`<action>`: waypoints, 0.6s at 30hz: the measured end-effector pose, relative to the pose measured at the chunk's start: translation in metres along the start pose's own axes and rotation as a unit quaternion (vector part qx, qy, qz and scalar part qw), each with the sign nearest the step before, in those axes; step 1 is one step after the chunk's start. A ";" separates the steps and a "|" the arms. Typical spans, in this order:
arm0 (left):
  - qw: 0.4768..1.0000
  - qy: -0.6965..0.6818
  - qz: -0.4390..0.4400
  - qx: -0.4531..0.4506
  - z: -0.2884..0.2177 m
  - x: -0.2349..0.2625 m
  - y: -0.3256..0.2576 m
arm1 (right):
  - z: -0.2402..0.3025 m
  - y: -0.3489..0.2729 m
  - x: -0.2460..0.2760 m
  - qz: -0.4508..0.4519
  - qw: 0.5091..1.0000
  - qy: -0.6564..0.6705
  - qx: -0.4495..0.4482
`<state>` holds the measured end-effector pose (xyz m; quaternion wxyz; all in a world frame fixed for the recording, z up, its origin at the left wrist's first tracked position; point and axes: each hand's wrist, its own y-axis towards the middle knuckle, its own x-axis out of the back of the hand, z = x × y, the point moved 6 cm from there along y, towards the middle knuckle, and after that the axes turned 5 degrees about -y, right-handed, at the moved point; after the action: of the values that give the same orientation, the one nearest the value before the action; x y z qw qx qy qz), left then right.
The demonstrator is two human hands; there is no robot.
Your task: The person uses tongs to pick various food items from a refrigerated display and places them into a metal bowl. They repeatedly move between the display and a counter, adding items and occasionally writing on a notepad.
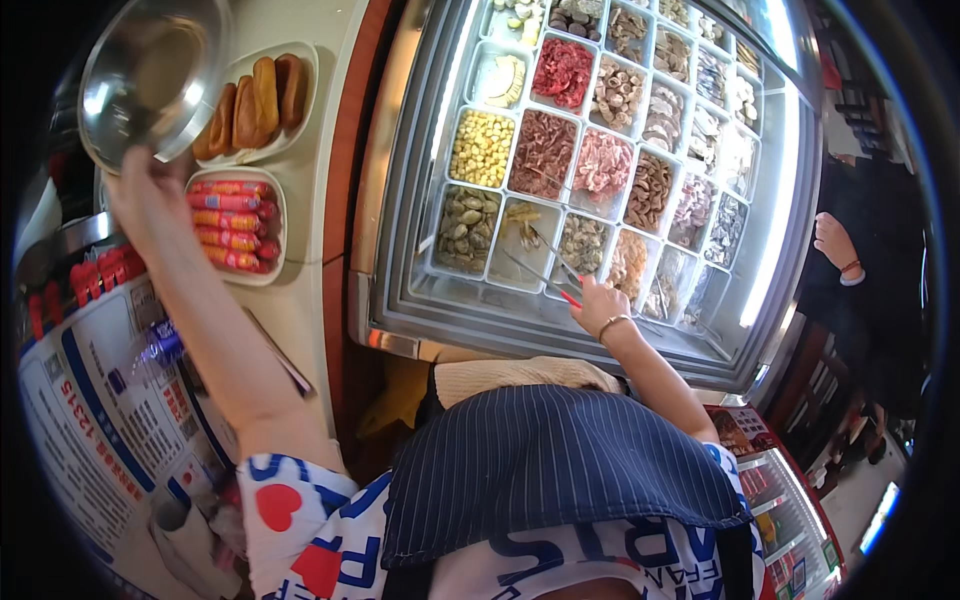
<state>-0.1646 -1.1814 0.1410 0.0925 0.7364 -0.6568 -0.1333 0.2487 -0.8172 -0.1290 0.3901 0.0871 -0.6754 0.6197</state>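
Observation:
My left hand (pixel 148 190) reaches far out to the upper left, its fingers closed on the rim of a round, shiny metal bowl (pixel 190 100). The bowl is tilted and has a brownish reflection or patch inside. My right hand (pixel 603 303) grips metal tongs (pixel 545 270) with red on the handles. The tongs' tips reach over a white tub (pixel 514 268) with a few brownish pieces in it. Around it are a tub of clams (pixel 466 232), a tub of corn kernels (pixel 483 148) and a tub of greyish shellfish (pixel 582 247).
The tubs stand in rows in a lit, metal-framed display case (pixel 640 360). Left of it, a counter (pixel 305 235) carries a plate of sausages (pixel 255 105) and a tray of red-wrapped sausages (pixel 232 225). A purple-capped bottle (pixel 155 345) lies lower left. Another person's hand (pixel 838 245) appears at right.

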 end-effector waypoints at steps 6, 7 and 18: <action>0.952 -0.047 -0.004 0.302 0.049 -0.084 -0.264 | -0.008 0.009 -0.018 0.008 1.000 -0.009 0.012; 0.950 0.033 0.069 0.304 0.055 -0.097 -0.286 | -0.010 0.010 -0.017 0.012 1.000 -0.004 0.018; 0.857 0.410 0.190 0.248 0.200 -0.090 -0.374 | -0.054 -0.021 0.001 -0.025 0.976 0.197 0.092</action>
<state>0.1149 -1.0395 -0.1585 0.1910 0.5838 -0.6978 0.3684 0.2830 -0.7729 -0.1157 0.5206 0.0156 -0.5232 0.6745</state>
